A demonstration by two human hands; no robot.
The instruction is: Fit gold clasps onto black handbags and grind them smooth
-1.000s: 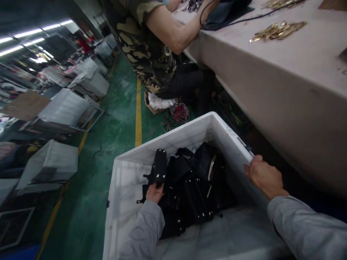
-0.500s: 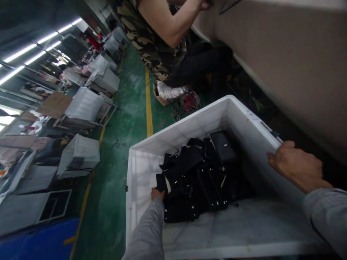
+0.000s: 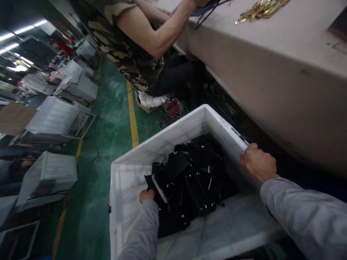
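A large white plastic bin (image 3: 135, 182) stands in front of me with a heap of black bags (image 3: 179, 166) inside, some showing small shiny metal fittings. Down in the bin, my left hand (image 3: 146, 195) is closed on the edge of a black bag (image 3: 155, 186) at the left of the heap; a pale strip shows along that bag. My right hand (image 3: 258, 162) is wrapped round the bin's right rim, close to a slot in it. The fingertips of both hands are partly hidden.
A co-worker in a camouflage shirt (image 3: 127, 47) sits beyond the bin at a covered table (image 3: 271, 47), where gold-coloured pieces (image 3: 262, 10) lie. A box with white material (image 3: 153, 100) is on the green floor (image 3: 100, 144). More white bins (image 3: 51, 173) stand at left.
The view has shifted, bringing the tabletop and gold pieces into sight. The black bag at my left hand has tilted and its pale strip shows more. My right hand stays on the rim.
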